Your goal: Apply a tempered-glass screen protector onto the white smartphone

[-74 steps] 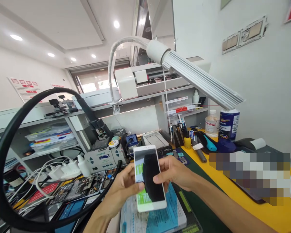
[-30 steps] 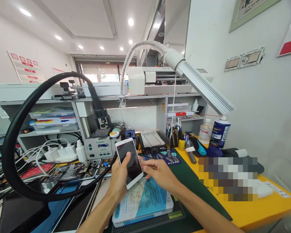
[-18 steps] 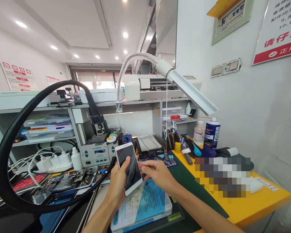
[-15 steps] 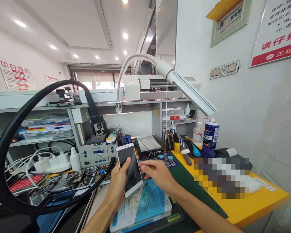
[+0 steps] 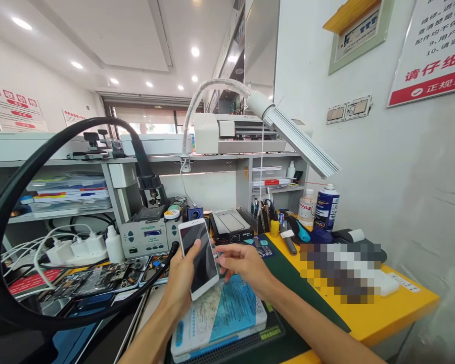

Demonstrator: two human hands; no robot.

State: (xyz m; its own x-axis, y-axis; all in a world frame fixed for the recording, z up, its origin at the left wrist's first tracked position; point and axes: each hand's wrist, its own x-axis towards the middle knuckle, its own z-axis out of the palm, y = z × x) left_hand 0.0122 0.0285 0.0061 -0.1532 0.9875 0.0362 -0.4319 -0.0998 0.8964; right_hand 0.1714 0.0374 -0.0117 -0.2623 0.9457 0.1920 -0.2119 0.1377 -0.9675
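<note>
A white-framed smartphone [image 5: 200,260] with a dark screen is tilted up in front of me. My left hand [image 5: 182,270] grips it from the left and below, thumb lying over the front glass. Close to the phone's right edge, my right hand [image 5: 240,263] has thumb and fingertips pinched together. Something tiny may be between them, but I cannot make it out. Beneath both hands lies a blue and white box [image 5: 222,323], resting on a dark perforated pad [image 5: 250,344].
Left of the hands are a soldering station [image 5: 146,237], opened phone parts [image 5: 102,283] and a looping black hose [image 5: 34,167]. A lamp [image 5: 303,141] hangs overhead. To the right stand a spray can [image 5: 326,207] and a bottle [image 5: 306,208] on the yellow table [image 5: 394,318].
My right hand's fingertips have drawn slightly away from the phone's edge. The left hand still holds the phone, and the head view has shifted a little.
</note>
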